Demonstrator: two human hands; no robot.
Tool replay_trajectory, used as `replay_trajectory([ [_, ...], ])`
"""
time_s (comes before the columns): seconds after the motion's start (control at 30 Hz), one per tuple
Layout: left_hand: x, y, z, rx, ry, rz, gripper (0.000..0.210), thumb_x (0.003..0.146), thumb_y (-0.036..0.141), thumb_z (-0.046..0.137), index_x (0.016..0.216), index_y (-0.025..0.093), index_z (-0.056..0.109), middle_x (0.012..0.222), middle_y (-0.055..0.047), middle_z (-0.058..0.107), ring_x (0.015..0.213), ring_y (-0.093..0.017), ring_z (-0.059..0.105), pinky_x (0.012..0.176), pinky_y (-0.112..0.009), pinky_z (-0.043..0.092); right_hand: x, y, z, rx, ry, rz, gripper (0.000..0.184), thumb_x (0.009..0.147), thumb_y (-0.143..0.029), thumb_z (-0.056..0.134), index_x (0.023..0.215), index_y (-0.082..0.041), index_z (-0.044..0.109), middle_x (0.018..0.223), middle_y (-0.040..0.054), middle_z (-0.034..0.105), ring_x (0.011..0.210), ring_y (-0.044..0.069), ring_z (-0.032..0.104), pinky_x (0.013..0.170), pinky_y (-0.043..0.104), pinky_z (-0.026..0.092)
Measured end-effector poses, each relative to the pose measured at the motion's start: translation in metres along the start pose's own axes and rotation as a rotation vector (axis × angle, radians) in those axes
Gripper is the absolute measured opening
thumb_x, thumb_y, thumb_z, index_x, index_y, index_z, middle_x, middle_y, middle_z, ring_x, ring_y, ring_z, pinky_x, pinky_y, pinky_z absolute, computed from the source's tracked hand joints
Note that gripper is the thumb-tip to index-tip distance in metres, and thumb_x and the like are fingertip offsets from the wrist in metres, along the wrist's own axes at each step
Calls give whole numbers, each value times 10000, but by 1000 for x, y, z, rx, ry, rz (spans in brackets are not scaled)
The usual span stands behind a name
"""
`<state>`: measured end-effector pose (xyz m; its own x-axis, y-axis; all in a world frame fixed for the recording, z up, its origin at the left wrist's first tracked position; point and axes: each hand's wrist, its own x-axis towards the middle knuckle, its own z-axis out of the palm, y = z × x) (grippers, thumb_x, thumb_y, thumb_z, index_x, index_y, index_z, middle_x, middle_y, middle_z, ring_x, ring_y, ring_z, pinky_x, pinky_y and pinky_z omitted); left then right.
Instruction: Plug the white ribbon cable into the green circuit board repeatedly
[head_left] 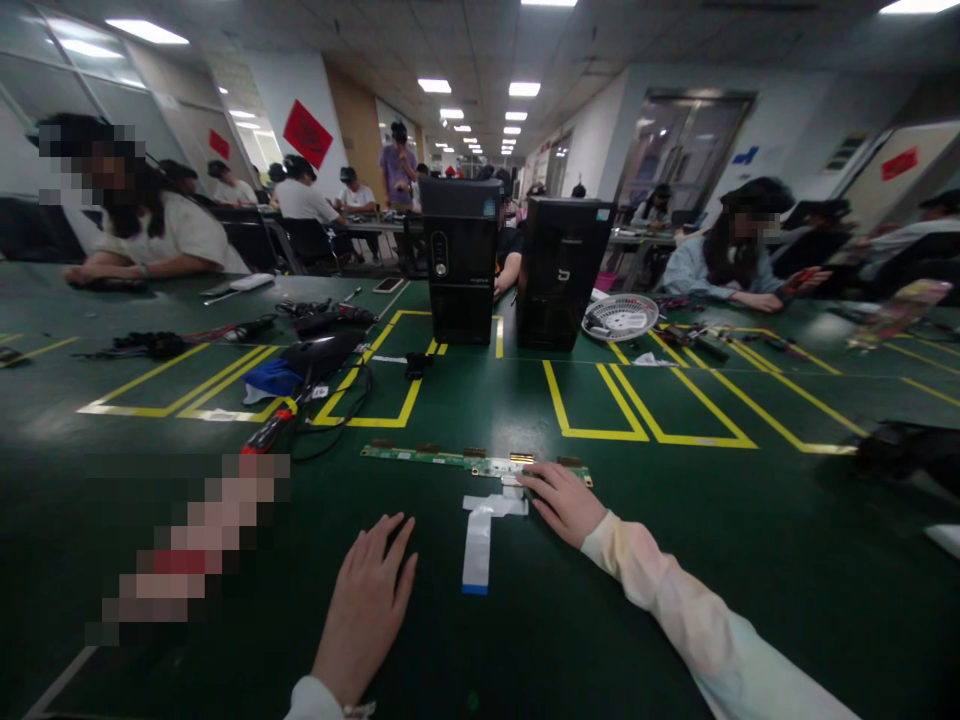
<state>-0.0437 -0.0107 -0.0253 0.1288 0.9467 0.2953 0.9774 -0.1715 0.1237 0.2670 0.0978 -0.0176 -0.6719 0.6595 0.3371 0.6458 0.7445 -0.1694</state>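
Note:
A long, narrow green circuit board (431, 458) lies on the dark green table in front of me, with brownish tabs along its far edge. My right hand (566, 500) reaches over the board's right part, fingers stretched out, fingertips at a pale connector area. Just below the board, a white flat ribbon cable (477, 550) with a blue end lies bent on the table; whether it is joined to the board I cannot tell. To the left, my left hand (371, 590) rests palm down, fingers spread, holding nothing.
A red-and-black handled tool (268, 432) lies at left beside a blurred patch. Beyond are a blue cloth-like item (271, 380), black cables (360, 395), two black computer towers (461, 270) and a white round basket (621, 318). Other people sit around the table. Yellow tape marks rectangles.

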Motion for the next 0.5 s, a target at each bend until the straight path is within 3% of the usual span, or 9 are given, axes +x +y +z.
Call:
replay_trajectory([
  [0.5, 2, 1, 0, -24, -25, -12, 455, 931, 371, 358, 1318, 182, 507, 1362, -120, 510, 1263, -284, 468, 1045, -514, 378, 2, 1, 5, 4, -87, 31, 434, 953, -384, 373, 1339, -215, 473, 1396, 112, 435, 1279, 245, 395, 1044, 476, 364],
])
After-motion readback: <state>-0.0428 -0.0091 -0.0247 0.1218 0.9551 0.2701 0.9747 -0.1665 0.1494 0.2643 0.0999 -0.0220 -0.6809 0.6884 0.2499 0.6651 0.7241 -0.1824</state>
